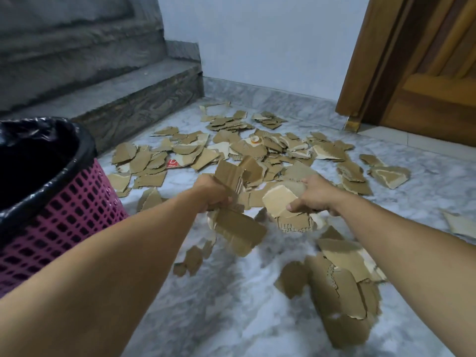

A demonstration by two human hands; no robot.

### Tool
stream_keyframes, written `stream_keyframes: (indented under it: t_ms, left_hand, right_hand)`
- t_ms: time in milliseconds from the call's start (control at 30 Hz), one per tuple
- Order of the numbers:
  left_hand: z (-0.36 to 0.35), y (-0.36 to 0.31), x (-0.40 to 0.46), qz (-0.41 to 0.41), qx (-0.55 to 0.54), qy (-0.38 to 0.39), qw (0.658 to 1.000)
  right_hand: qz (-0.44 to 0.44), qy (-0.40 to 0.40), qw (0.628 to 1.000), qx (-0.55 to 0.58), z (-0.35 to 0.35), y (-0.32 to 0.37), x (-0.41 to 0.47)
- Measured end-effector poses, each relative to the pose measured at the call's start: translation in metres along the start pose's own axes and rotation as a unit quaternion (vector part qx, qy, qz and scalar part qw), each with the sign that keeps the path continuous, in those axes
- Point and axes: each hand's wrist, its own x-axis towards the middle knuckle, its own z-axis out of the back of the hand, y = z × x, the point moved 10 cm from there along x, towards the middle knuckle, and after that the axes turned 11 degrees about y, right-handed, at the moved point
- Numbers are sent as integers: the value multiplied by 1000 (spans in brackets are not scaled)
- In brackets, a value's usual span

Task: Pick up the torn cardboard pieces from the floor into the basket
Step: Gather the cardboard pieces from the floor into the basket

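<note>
Both forearms reached out over the marble floor (231,305), the left hand (212,193) gripping a bunch of cardboard pieces (238,228) and the right hand (313,195) pinching more pieces (279,199). More torn scraps (257,150) lay across the floor toward the far wall, while the pink basket (64,215) with its black liner stood at the floor's left edge by the steps (116,99).

Dim, even indoor light; soft shadows; slight overall blur; wide-angle bending at the edges.

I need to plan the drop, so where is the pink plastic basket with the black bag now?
In the head view, the pink basket stands at the left edge, beside the left forearm, below the grey stone steps.
</note>
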Motion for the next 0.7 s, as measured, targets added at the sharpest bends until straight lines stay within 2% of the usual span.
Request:
stream_keyframes:
  t_ms: [167, 400, 567, 700]
  left_hand:
    - [70, -52, -43, -52, 78, -59, 994]
    - [183, -108, -125, -95, 72, -127, 985]
    - [293, -114, -196, -116, 53, -202, 971]
    - [363, -78, -242, -93, 15, -271, 958]
  right_hand:
    - [69, -27, 997, -21, 17, 75, -41]
    - [155, -41, 986, -37, 5, 206, -79]
    - [247, 3, 969, -1, -52, 318, -98]
    - [263, 67, 961, 49, -120, 377, -113]
